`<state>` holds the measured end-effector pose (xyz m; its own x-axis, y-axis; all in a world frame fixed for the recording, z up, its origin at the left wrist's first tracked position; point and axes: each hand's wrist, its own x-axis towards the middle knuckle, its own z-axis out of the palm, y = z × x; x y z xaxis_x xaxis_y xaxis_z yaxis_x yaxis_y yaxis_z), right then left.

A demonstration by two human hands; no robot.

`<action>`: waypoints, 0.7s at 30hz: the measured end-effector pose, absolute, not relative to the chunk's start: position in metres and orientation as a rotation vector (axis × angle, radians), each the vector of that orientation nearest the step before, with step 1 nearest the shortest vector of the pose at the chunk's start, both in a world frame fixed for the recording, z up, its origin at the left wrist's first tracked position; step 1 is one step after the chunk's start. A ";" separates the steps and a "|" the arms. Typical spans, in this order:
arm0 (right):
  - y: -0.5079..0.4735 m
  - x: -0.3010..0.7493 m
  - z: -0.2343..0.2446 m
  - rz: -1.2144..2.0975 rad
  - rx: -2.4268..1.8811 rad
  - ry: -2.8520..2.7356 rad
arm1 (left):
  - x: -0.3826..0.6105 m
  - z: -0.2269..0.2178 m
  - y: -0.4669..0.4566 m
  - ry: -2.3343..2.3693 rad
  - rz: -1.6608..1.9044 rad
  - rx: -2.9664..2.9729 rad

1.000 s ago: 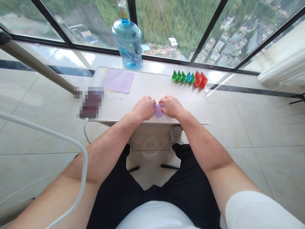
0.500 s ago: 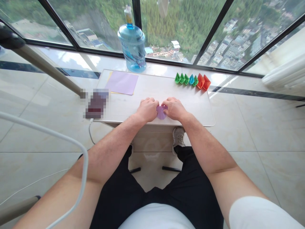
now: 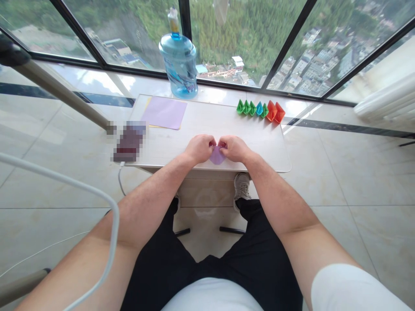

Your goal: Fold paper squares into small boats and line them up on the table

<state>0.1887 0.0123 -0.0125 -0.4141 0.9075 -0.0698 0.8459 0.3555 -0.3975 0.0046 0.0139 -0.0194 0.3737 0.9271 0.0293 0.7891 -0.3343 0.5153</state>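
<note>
A small folded piece of purple paper (image 3: 217, 155) lies near the front edge of the small white table (image 3: 259, 147). My left hand (image 3: 199, 148) is closed and pinches the paper's left side. My right hand (image 3: 234, 148) is closed and pinches its right side. The two hands almost touch above the paper, and their fingertips hide its upper part.
Flat purple sheets (image 3: 164, 112) lie at the table's back left, over a yellow one. A row of folded paper boats (image 3: 260, 109), green, blue and red, stands at the back right. A large water bottle (image 3: 179, 62) stands by the window. A blurred dark object (image 3: 128, 142) lies at the table's left edge.
My hands have drawn closer together over the purple paper, and the visible part of it has changed from a rounded shape to a point facing me.
</note>
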 end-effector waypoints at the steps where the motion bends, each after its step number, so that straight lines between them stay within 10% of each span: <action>1: 0.012 0.188 -0.013 0.580 -1.602 -2.446 | 0.004 -0.020 0.014 1.476 0.453 2.216; 21: 0.006 0.212 -0.024 0.420 -1.510 -2.503 | -0.020 -0.026 0.014 1.408 0.386 2.272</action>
